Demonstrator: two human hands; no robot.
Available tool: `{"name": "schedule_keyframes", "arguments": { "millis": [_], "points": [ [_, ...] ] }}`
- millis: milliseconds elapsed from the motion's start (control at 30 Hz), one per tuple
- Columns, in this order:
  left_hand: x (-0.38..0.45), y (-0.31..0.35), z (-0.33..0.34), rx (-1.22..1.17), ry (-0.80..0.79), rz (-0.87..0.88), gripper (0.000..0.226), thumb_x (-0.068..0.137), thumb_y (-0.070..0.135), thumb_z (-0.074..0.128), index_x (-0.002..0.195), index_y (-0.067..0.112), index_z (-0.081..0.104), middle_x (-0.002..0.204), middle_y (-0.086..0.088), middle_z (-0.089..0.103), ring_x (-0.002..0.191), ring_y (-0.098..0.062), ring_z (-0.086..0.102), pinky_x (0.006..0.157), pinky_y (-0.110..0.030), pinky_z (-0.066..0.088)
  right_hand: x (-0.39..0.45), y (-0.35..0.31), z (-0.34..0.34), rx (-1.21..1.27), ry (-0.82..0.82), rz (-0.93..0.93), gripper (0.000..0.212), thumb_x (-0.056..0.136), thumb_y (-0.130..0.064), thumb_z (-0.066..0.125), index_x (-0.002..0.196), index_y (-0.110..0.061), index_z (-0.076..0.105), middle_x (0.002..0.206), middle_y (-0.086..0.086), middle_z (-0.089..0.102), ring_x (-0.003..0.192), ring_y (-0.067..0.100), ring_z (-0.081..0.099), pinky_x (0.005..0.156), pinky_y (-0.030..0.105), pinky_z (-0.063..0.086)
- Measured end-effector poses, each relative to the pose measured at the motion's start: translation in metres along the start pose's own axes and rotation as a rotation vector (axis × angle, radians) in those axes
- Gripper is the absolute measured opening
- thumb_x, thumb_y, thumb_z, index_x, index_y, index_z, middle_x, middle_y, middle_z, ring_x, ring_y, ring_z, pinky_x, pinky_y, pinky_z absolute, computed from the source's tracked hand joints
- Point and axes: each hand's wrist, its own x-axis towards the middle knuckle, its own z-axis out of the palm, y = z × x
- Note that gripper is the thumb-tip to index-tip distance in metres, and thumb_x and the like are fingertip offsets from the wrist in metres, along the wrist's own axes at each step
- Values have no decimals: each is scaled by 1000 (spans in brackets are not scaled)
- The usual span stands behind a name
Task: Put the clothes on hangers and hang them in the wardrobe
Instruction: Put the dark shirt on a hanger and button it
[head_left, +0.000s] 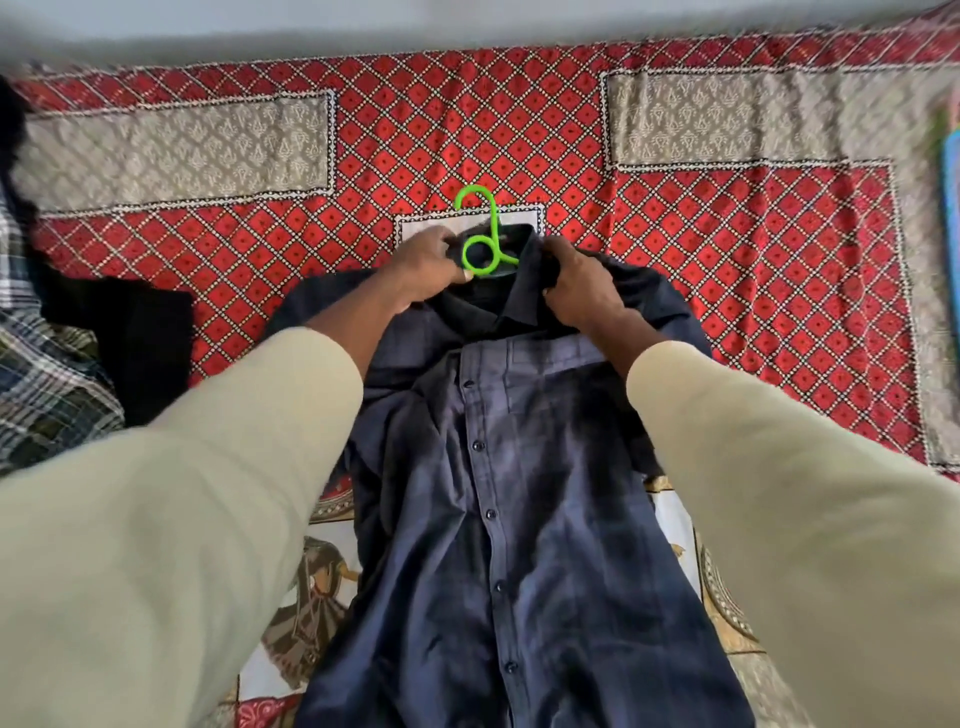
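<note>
Two hands work a navy shirt (498, 467) on the bed: left hand (426, 265) pinching the green hanger (480, 244), right hand (582, 286) gripping the collar at 3 o'clock of it.

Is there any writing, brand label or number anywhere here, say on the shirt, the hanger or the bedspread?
None can be read.
Navy shirt: no label or print shows; the left hand and right hand cover much of the collar.
Green hanger: plain, no marking.
Red bedspread: patterns and figures only, no letters.
Checked cloth at the left: no text.
</note>
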Motion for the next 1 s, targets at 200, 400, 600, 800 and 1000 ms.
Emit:
{"name": "schedule_keyframes", "arguments": {
  "millis": [200, 400, 600, 800, 1000],
  "points": [
    [-103, -25, 31, -68, 133, 112, 51, 79, 23, 80, 126, 14, 62, 117, -2, 65, 107, -17, 58, 81, -19, 37, -82, 3, -5, -94, 44, -124, 40, 78, 0, 48, 117, -5, 52, 105, 26, 63, 95, 44, 60, 78, 48, 49],
    [-221, 48, -12, -120, 111, 354, 27, 78, 36, 81, 101, 29, 68, 111, 12, 62, 99, 2, 56, 84, -16, 37, -191, -19, -66, -37, 248, -231, 27, 71, 6, 52, 96, 2, 62, 96, 22, 62, 89, 42, 58, 72, 45, 45],
    [-404, 160, -60, -168, 329, 699, 14, 78, 12, 81, 88, 6, 72, 92, 2, 73, 81, 7, 67, 78, -19, 56, -356, -60, -182, 45, 516, -336, 33, 72, 3, 58, 105, 0, 61, 104, 21, 58, 98, 40, 54, 82, 41, 39],
    [-633, 275, -96, -161, 509, 938, 13, 76, 9, 82, 88, 7, 78, 98, 11, 60, 87, 15, 58, 81, -6, 43, -556, -88, -331, 133, 552, -311, 50, 83, -27, 67, 128, -16, 48, 126, 4, 53, 119, 26, 47, 99, 36, 31],
    [-808, 354, -114, -161, 555, 1091, 20, 74, 21, 84, 94, 20, 79, 91, 4, 75, 86, -10, 71, 83, -34, 59, -728, -101, -462, 188, 486, -374, 25, 95, -33, 59, 86, -11, 69, 77, -1, 62, 76, 13, 54, 74, 30, 44]
  ]
}}
